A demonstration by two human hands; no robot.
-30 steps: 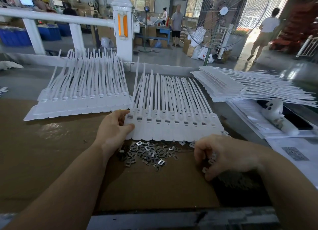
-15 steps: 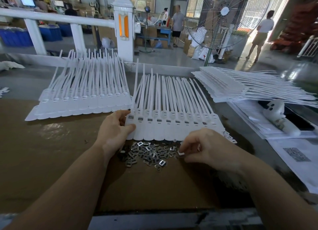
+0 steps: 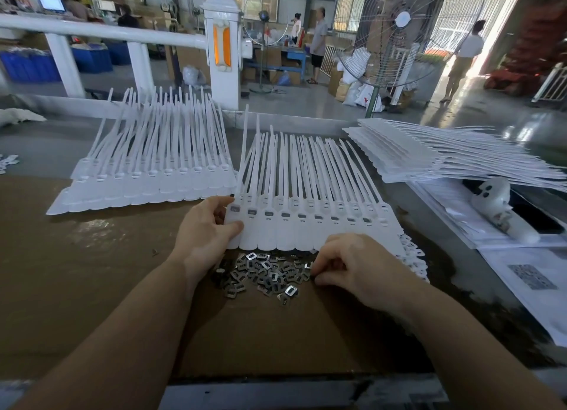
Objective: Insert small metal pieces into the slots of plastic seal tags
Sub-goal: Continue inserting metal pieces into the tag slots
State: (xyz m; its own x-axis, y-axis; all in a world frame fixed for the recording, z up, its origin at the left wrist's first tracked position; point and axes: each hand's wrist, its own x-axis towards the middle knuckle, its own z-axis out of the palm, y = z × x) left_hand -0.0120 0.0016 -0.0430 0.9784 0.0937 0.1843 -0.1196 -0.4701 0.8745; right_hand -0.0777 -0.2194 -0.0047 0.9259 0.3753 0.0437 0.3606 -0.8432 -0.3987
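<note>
On the bench (image 3: 92,271), the left hand (image 3: 204,234) pinches the tags (image 3: 306,225) to steady them while the right hand (image 3: 352,265), fingers curled, picks at the metal pieces (image 3: 267,274).

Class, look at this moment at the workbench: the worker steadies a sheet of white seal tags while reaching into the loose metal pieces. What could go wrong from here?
1. The right hand digs with curled fingers in the heap of small silver metal clips; several may get picked up or scattered at once.
2. The left hand pinches only one corner of the joined sheet of white plastic seal tags, so the sheet could pivot.
3. The heap lies against the sheet's near edge, so clips might slide underneath.
</note>
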